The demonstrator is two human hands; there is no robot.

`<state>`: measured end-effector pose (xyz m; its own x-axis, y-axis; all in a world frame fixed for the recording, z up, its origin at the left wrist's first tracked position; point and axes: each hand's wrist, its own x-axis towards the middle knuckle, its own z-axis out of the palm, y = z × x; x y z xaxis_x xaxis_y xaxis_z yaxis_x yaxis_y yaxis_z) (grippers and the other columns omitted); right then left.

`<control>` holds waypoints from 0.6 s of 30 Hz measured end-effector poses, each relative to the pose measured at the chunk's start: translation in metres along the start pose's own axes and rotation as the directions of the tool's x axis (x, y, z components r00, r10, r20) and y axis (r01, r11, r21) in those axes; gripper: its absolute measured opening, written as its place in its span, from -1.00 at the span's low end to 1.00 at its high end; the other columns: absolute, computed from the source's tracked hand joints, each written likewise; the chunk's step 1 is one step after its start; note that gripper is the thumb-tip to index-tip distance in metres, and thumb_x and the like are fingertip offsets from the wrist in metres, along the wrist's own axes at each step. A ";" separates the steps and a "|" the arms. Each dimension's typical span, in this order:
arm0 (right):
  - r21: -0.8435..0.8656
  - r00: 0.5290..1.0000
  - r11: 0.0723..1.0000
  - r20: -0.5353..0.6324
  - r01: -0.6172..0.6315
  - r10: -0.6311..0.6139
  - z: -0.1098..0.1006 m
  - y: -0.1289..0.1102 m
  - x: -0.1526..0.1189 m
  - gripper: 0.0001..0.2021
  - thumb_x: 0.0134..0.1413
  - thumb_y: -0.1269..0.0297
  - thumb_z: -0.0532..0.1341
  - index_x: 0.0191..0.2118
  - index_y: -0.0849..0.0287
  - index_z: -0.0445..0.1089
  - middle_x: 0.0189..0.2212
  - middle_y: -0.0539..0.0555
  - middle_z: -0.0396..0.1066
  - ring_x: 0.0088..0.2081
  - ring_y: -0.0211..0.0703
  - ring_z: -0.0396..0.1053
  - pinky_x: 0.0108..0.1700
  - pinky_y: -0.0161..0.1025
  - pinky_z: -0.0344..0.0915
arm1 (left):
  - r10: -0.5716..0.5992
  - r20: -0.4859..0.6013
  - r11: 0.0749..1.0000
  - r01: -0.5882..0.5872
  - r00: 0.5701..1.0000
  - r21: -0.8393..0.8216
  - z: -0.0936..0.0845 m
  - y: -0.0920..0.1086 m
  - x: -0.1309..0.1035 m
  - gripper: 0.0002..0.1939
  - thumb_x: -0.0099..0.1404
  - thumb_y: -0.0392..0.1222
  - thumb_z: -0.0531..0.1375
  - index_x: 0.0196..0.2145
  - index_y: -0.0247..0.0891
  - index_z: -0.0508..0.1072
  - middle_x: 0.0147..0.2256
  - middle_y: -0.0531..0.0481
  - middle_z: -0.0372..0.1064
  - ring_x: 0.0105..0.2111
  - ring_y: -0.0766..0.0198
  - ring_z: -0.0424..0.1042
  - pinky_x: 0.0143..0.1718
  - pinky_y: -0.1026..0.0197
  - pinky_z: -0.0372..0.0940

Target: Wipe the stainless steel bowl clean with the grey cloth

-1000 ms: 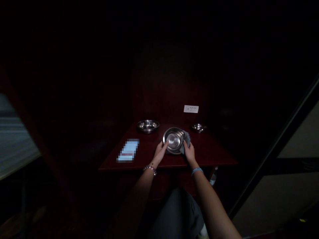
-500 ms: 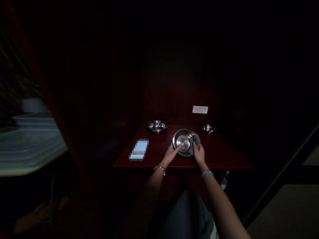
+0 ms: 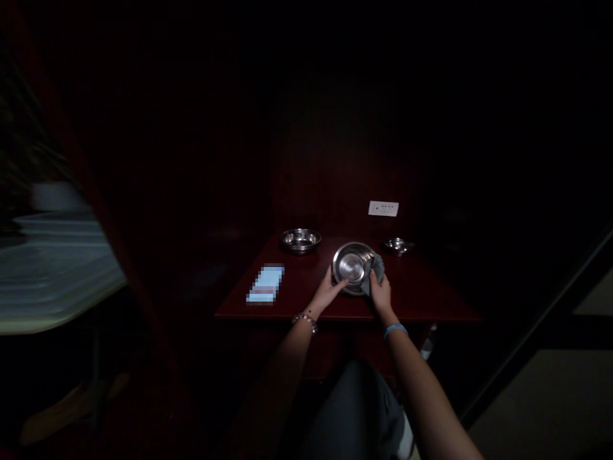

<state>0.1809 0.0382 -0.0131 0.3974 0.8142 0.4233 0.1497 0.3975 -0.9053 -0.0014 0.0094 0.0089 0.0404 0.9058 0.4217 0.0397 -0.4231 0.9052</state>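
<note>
A shiny metal bowl is held tilted above the red-brown table, its inside facing me. My left hand grips its lower left rim, with the thumb over the inner edge. My right hand is closed on a grey cloth, which lies over the bowl's right rim; the fingers behind the cloth are hidden. Farther back on the table stand a second metal bowl at the left and a smaller metal dish at the right.
A pixelated bright phone-like rectangle lies at the table's left. A white socket panel is on the back wall. Far left stands a pale-topped table. A bottle shows below the table's right edge.
The view has shifted slightly, so the table and objects sit a little higher and more to the left. Both hands keep their grip on the bowl and cloth.
</note>
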 end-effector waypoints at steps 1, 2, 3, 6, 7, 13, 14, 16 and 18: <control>0.000 1.000 1.000 0.005 -0.006 0.006 0.000 0.000 0.000 -0.47 0.12 -0.11 0.20 0.04 0.19 0.50 -0.01 0.20 0.59 0.04 0.14 0.51 0.17 0.05 0.36 | -0.006 -0.018 1.000 0.006 1.000 -0.018 -0.001 0.000 0.001 -0.21 0.19 -0.13 0.33 0.32 -0.29 0.21 0.30 -0.23 0.28 0.31 0.01 0.26 0.39 -0.01 0.06; 0.000 1.000 1.000 0.010 -0.011 0.011 0.000 0.000 0.000 -0.48 0.12 -0.11 0.20 0.03 0.18 0.50 -0.01 0.20 0.58 0.04 0.15 0.51 0.17 0.06 0.36 | -0.022 -0.038 0.999 0.021 0.999 -0.033 -0.002 0.001 0.003 -0.23 0.18 -0.17 0.32 0.32 -0.30 0.23 0.30 -0.23 0.28 0.31 0.01 0.26 0.39 -0.01 0.05; 0.002 1.000 1.000 0.019 -0.014 0.014 0.000 0.000 0.000 -0.49 0.11 -0.11 0.21 0.02 0.18 0.51 -0.01 0.21 0.58 0.04 0.16 0.51 0.17 0.07 0.36 | -0.040 -0.053 0.998 0.038 0.998 -0.042 -0.003 0.002 0.003 -0.25 0.18 -0.21 0.30 0.31 -0.30 0.26 0.30 -0.22 0.29 0.31 0.00 0.26 0.39 -0.02 0.05; 0.018 0.999 1.000 0.041 -0.003 0.003 0.000 0.001 -0.001 -0.50 0.11 -0.10 0.22 0.00 0.18 0.52 -0.02 0.22 0.59 0.02 0.17 0.52 0.17 0.07 0.37 | -0.070 -0.073 0.997 0.068 0.995 -0.032 -0.007 0.009 0.003 -0.36 0.20 -0.24 0.27 0.25 -0.26 0.37 0.24 -0.16 0.38 0.27 -0.01 0.31 0.37 -0.03 0.10; 0.022 0.999 1.000 0.043 0.000 -0.001 0.000 0.001 -0.001 -0.51 0.12 -0.09 0.22 -0.01 0.18 0.52 -0.02 0.22 0.59 0.03 0.16 0.52 0.17 0.06 0.37 | -0.071 -0.075 0.997 0.070 0.995 -0.021 -0.007 0.011 0.002 -0.41 0.21 -0.23 0.26 0.21 -0.25 0.41 0.21 -0.14 0.42 0.25 -0.02 0.34 0.36 -0.04 0.12; 0.012 0.999 1.000 0.045 -0.018 0.017 0.000 0.003 0.000 -0.52 0.12 -0.08 0.22 -0.01 0.17 0.53 -0.02 0.21 0.59 0.03 0.16 0.52 0.15 0.05 0.39 | -0.062 -0.081 0.998 0.063 0.995 0.005 -0.005 0.011 -0.005 -0.48 0.30 -0.16 0.22 0.20 -0.25 0.40 0.21 -0.15 0.43 0.24 0.01 0.36 0.35 -0.02 0.14; 0.007 0.999 1.000 0.045 -0.016 0.016 0.000 0.004 0.000 -0.52 0.11 -0.08 0.22 0.00 0.16 0.53 -0.01 0.20 0.59 0.04 0.15 0.52 0.15 0.05 0.38 | -0.059 -0.079 0.998 0.060 0.995 0.007 -0.004 0.010 -0.005 -0.48 0.32 -0.13 0.21 0.22 -0.25 0.38 0.22 -0.16 0.41 0.25 0.02 0.35 0.36 -0.02 0.13; 0.007 0.999 1.000 0.048 -0.015 0.015 0.000 0.005 0.001 -0.51 0.12 -0.08 0.21 0.02 0.15 0.52 0.01 0.19 0.58 0.05 0.14 0.51 0.16 0.06 0.37 | -0.056 -0.060 0.998 0.057 0.997 0.012 -0.002 0.009 -0.006 -0.47 0.36 -0.07 0.18 0.24 -0.26 0.35 0.23 -0.18 0.39 0.26 0.03 0.34 0.36 -0.01 0.13; 0.011 0.999 1.000 0.044 -0.022 0.022 0.000 0.004 0.001 -0.50 0.12 -0.09 0.20 0.04 0.16 0.51 0.03 0.21 0.57 0.06 0.15 0.51 0.17 0.06 0.36 | -0.041 -0.036 0.999 0.042 0.999 0.019 -0.001 0.008 -0.006 -0.42 0.37 -0.02 0.18 0.28 -0.25 0.29 0.26 -0.19 0.35 0.28 0.03 0.32 0.37 0.00 0.11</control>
<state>0.1823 0.0407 -0.0163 0.3601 0.8406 0.4046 0.1312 0.3837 -0.9141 -0.0026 0.0001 0.0139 0.0028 0.9226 0.3857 0.0604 -0.3851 0.9209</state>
